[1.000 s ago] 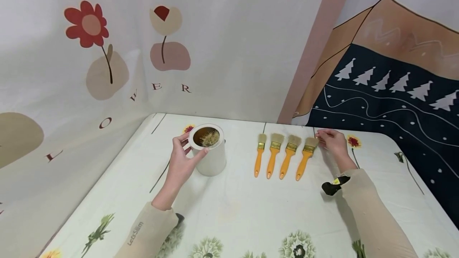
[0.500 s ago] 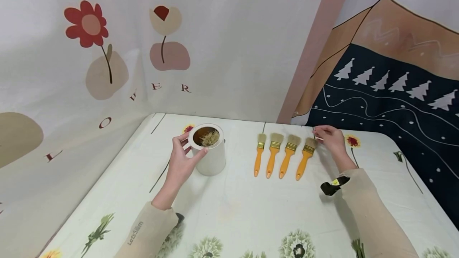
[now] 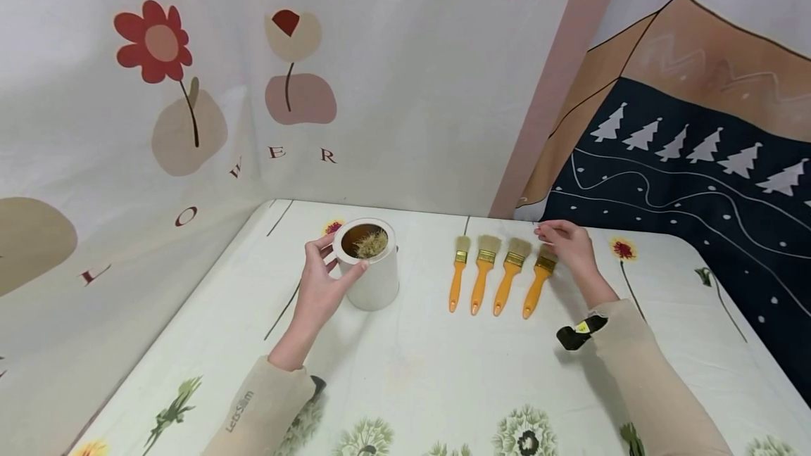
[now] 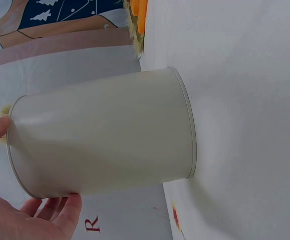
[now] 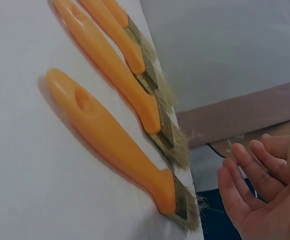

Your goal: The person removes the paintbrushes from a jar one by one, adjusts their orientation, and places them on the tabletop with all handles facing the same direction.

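Observation:
A white cylindrical can (image 3: 375, 287) stands upright on the table. My left hand (image 3: 319, 293) holds it near the top, thumb at the rim and fingers against the far left side. Inside the can shows a tuft of pale bristles (image 3: 371, 243). To the right lie several flat paintbrushes with orange handles, side by side, bristles pointing away from me. My right hand (image 3: 570, 248) hovers by the bristle end of the rightmost paintbrush (image 3: 536, 293), partly covering it in the head view. In the right wrist view its fingers (image 5: 257, 172) are loosely bent, with nothing held.
The other brushes are a narrow one (image 3: 456, 283) and two wider ones, the nearer being the middle-right brush (image 3: 508, 280). A floral cloth (image 3: 431, 371) covers the table. Printed curtains (image 3: 412, 90) hang right behind its back edge.
My right hand has moved left and slightly away from me, over the bristles of the rightmost paintbrush. My left hand, the can and the brushes stay in place.

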Action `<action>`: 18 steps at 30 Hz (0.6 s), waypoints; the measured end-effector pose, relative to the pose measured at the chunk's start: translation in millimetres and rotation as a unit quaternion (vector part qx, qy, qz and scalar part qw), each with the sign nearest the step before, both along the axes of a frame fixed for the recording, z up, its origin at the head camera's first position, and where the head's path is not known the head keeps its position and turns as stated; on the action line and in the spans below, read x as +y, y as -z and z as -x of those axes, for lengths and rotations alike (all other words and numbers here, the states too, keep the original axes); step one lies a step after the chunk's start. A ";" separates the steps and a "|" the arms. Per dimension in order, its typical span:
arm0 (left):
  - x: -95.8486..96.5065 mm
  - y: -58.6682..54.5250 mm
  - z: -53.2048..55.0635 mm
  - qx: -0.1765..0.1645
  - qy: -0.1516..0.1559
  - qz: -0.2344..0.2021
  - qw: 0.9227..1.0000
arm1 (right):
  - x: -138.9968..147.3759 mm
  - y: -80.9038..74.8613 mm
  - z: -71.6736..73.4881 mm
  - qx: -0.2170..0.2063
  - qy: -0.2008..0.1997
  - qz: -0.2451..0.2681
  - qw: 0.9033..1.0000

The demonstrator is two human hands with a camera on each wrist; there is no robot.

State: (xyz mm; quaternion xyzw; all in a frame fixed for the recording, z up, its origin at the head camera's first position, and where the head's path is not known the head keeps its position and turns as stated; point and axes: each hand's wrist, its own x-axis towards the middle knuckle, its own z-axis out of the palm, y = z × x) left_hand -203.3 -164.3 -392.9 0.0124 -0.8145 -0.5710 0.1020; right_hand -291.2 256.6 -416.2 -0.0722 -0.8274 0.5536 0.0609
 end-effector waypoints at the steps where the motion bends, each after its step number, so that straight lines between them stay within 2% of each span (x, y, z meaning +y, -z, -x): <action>1: -0.1 -0.2 -0.3 0.000 0.000 0.000 1.000 | -4.2 -4.4 -3.5 -0.001 -0.008 -0.012 1.000; 5: 0.1 -0.3 -0.6 0.000 0.001 0.000 1.000 | -16.7 -8.5 -7.7 -0.002 -0.014 -0.022 1.000; 9: 0.3 0.2 -0.4 0.001 0.001 0.000 1.000 | -24.5 -2.8 -5.2 0.004 -0.021 -0.017 1.000; 14: -0.1 0.2 0.0 0.002 0.000 0.005 1.000 | -39.6 -5.1 -10.1 0.002 -0.054 -0.032 0.998; 18: 0.6 0.4 0.5 0.003 -0.001 0.009 1.000 | -54.9 -8.5 -16.7 0.006 -0.078 -0.019 0.997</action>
